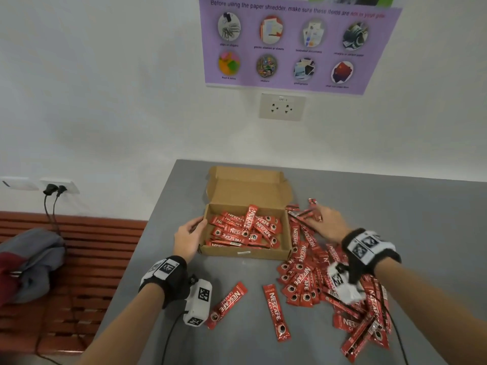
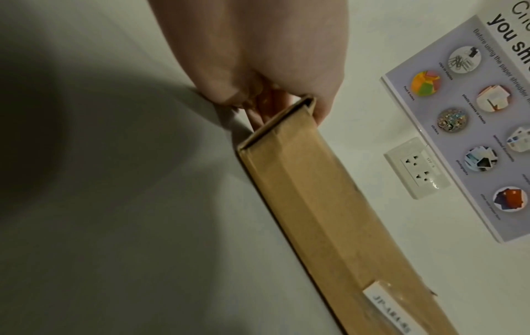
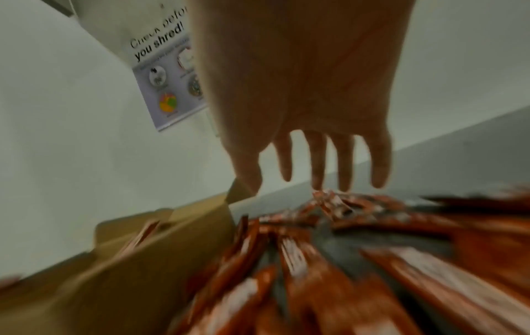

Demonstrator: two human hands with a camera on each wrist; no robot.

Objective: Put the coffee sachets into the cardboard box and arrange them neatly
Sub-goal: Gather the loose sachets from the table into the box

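Note:
An open cardboard box point(image 1: 245, 252) stands on the grey table point(image 1: 408, 206), its lid leaning back. Several red coffee sachets point(image 1: 243, 229) lie in it at mixed angles. My left hand point(image 1: 196, 227) grips the box's left wall near the far corner; the left wrist view shows the fingers point(image 2: 258, 95) curled around the box point(image 2: 315, 204) edge. A big loose pile of sachets point(image 1: 316, 272) lies right of the box. My right hand point(image 1: 325, 219) hovers over the pile's far end, fingers point(image 3: 315, 172) straight and spread, holding nothing. The pile point(image 3: 329, 260) is motion-blurred in the right wrist view.
Two single sachets point(image 1: 226, 304) point(image 1: 276, 312) lie apart near the table's front. A poster point(image 1: 297, 43) and a wall socket point(image 1: 282, 106) hang behind. Left of the table, a red slatted bench point(image 1: 92, 259) carries a grey bag point(image 1: 34, 256); black cables point(image 1: 52, 196) hang from a wall plug.

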